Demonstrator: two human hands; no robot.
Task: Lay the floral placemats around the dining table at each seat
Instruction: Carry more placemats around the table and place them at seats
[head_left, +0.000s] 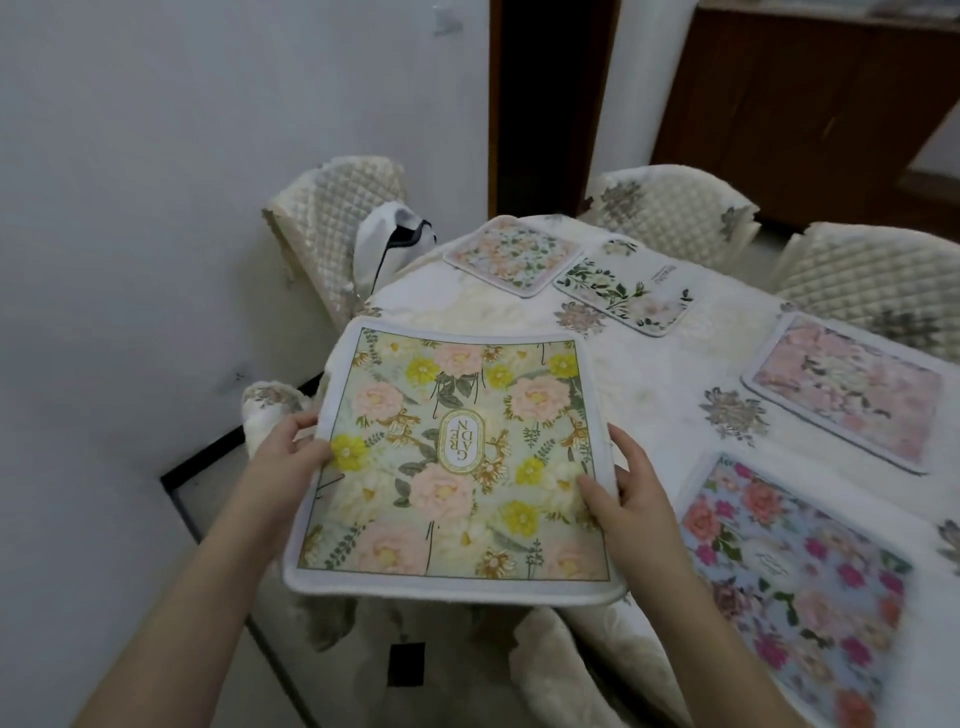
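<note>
Four placemats already lie flat on the surface (675, 374), which is covered by a cream embroidered cloth: a pale floral one (511, 255) at the far end, a white one with green leaves (626, 291) just beside it, a pink one (847, 387) along the right side in front of a quilted chair (878, 270), and a blue one with red and magenta flowers (789, 571) nearer on the right. A fifth placemat (457, 462), green with yellow and peach flowers and an oval label in the middle, is held up over the near left edge of the surface, not yet laid down. The left hand (291, 457) is closed on its left edge, thumb on top and fingers beneath; the right hand (634, 493) pinches its right edge the same way, thumb pressed on the printed face. The mat sags slightly and hangs partly beyond the cloth's edge. By the look of it the task is well along: four seats appear served, and this mat seems meant for the near left seat, where a cushioned chair (270, 402) peeks out below. Another quilted chair (332, 218) stands at the far left with a white bag (392, 244) on it; whether its seat counts as covered by the far mat, I cannot tell. No spare mats are in view.
</note>
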